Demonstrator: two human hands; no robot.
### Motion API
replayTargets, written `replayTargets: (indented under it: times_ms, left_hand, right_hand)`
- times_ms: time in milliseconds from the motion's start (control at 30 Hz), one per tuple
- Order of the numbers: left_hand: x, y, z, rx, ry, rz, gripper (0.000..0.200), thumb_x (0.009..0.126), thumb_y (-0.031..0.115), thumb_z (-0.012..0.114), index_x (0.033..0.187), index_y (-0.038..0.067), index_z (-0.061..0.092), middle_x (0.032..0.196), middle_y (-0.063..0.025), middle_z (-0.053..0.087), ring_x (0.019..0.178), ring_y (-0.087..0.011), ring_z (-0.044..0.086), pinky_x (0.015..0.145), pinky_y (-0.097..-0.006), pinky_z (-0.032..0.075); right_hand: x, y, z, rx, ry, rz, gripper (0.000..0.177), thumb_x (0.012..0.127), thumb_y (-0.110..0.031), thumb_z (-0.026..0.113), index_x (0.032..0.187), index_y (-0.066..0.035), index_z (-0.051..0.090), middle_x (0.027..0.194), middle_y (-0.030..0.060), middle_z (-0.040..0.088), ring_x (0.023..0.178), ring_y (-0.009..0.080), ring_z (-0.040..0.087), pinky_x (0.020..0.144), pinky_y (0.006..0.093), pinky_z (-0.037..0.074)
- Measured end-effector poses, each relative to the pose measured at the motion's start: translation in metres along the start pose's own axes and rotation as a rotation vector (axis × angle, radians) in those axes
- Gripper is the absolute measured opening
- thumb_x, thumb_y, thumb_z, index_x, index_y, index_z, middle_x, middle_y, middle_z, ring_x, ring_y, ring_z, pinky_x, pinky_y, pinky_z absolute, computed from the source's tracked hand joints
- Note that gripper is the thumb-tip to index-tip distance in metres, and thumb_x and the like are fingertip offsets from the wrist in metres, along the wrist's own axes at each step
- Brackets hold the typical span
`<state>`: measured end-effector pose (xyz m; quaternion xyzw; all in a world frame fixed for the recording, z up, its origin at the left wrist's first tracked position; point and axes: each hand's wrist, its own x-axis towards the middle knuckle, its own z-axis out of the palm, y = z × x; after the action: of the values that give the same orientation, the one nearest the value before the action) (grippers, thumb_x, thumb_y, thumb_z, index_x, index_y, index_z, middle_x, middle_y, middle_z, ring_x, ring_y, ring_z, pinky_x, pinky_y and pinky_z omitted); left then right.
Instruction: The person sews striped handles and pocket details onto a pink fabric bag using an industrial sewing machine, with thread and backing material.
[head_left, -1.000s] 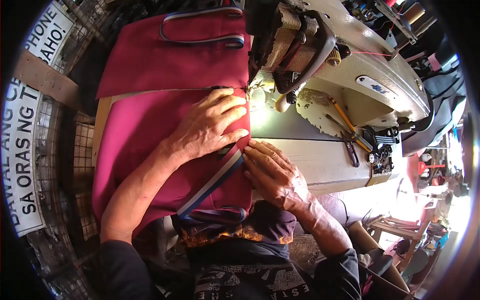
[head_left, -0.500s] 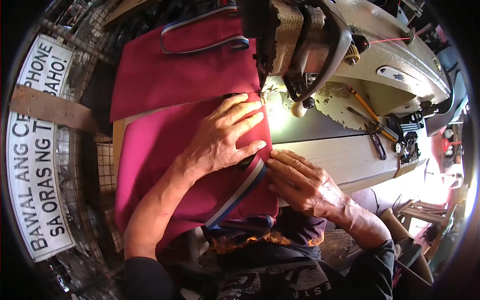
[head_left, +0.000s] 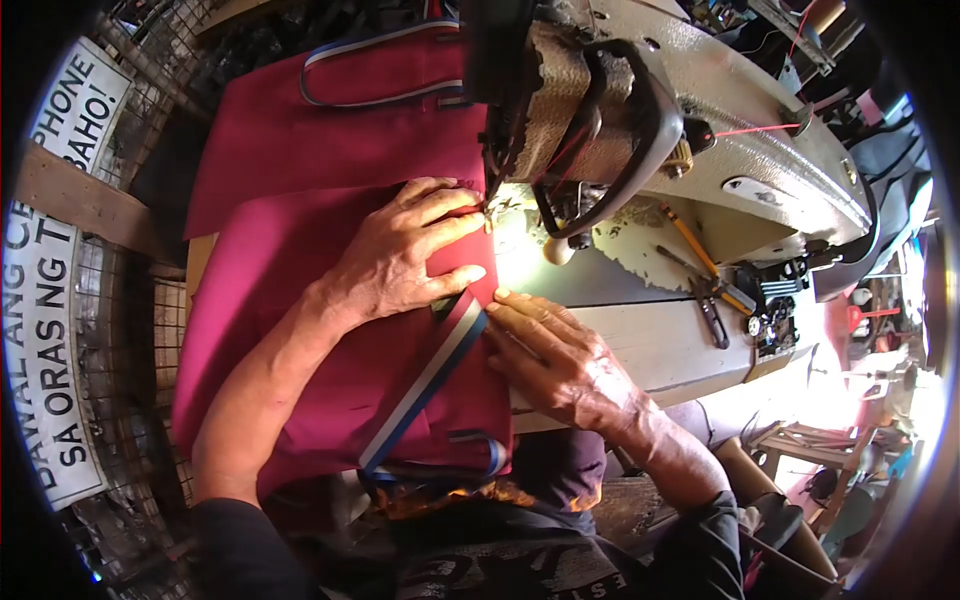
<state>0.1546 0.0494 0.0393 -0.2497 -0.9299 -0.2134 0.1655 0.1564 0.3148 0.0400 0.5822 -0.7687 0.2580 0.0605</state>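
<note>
Magenta fabric (head_left: pixel 330 235) lies in panels on the bed of a sewing machine (head_left: pixel 690 100), its right edge running beneath the presser foot (head_left: pixel 489 212). My left hand (head_left: pixel 395 255) rests palm down on the fabric, fingers spread, fingertips just left of the foot. At the fabric's right edge, nearer my body, my right hand (head_left: pixel 555 360) grips the edge with its fingers on top; the thumb is mostly hidden. A blue-and-white striped strap (head_left: pixel 420 385) slants across the near panel from between my hands. Another striped strap (head_left: pixel 385 103) loops on the far panel.
Pliers or snips (head_left: pixel 712 315) and a yellow-handled tool (head_left: pixel 690 240) lie on the machine bed, right of the needle. Beside them is a dark metal part (head_left: pixel 775 310). A wire mesh with a lettered sign (head_left: pixel 50 300) stands left. Red thread (head_left: pixel 755 130) runs along the machine arm.
The fabric and both hands have slid away from my body, along the presser foot. The gap between the two panels has closed. My view has shifted, too.
</note>
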Motion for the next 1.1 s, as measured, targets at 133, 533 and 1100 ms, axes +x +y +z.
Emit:
replayTargets:
  times_ms: [133, 533, 1100]
  left_hand:
    - [0.004, -0.009, 0.001, 0.013, -0.011, -0.008, 0.048, 0.08, 0.028, 0.08, 0.119, 0.001, 0.071, 0.129, -0.0135, 0.066, 0.125, -0.0338, 0.058, 0.104, -0.044, 0.054]
    - [0.011, -0.018, 0.002, 0.003, 0.02, 0.006, 0.046, 0.08, 0.029, 0.081, 0.116, 0.0, 0.072, 0.128, -0.0111, 0.066, 0.126, -0.0311, 0.058, 0.108, -0.041, 0.051]
    - [0.067, -0.085, 0.023, 0.342, -0.013, 0.005, 0.038, 0.098, 0.018, 0.054, 0.133, 0.01, 0.068, 0.148, -0.013, 0.059, 0.148, -0.0377, 0.04, 0.122, -0.0491, 0.034]
  right_hand:
    - [0.008, 0.002, 0.0, -0.011, -0.004, 0.018, 0.039, 0.091, -0.017, 0.071, 0.122, 0.007, 0.066, 0.13, 0.0224, 0.063, 0.13, 0.0358, 0.059, 0.111, 0.0475, 0.047]
    - [-0.067, 0.005, -0.049, -0.281, 0.247, 0.55, 0.043, 0.082, -0.004, 0.08, 0.124, -0.006, 0.07, 0.133, 0.0141, 0.064, 0.126, 0.0335, 0.062, 0.107, 0.0435, 0.051]
    - [-0.052, 0.022, -0.067, -0.457, 0.137, 0.621, 0.019, 0.099, 0.0, 0.059, 0.117, -0.002, 0.063, 0.108, 0.0182, 0.061, 0.096, 0.0397, 0.064, 0.077, 0.0493, 0.052]
